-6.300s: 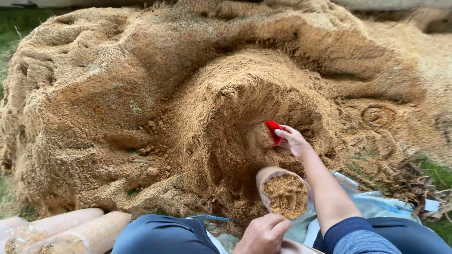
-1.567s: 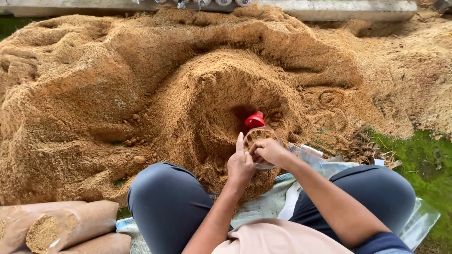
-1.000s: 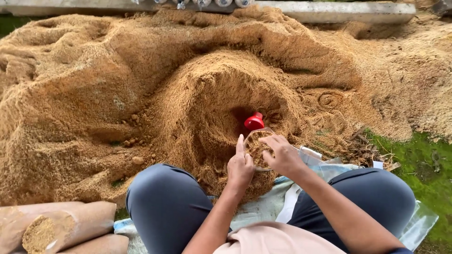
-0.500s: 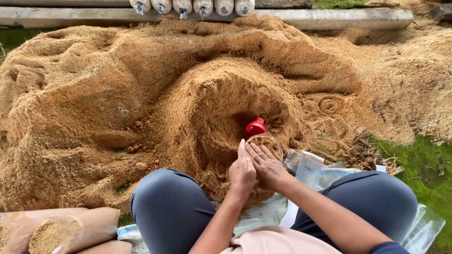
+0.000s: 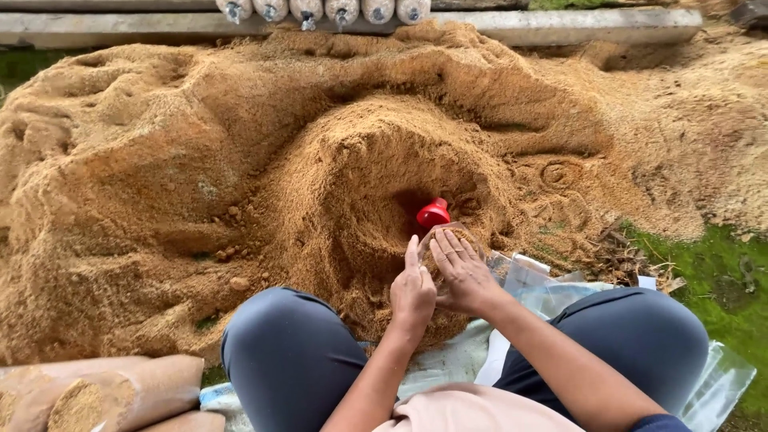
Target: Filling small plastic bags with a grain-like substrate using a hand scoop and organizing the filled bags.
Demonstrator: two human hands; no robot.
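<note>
The right hand point(image 5: 462, 274) lies flat, fingers straight, over the mouth of a clear bag point(image 5: 450, 237) packed with sawdust, pressing rather than gripping. The left hand point(image 5: 414, 290) cups the bag's near side, fingers up against it. Just beyond the bag a red scoop point(image 5: 433, 214) sits in the hollow of the sawdust pile point(image 5: 240, 160). Filled bags point(image 5: 104, 394) lie by the left knee.
</note>
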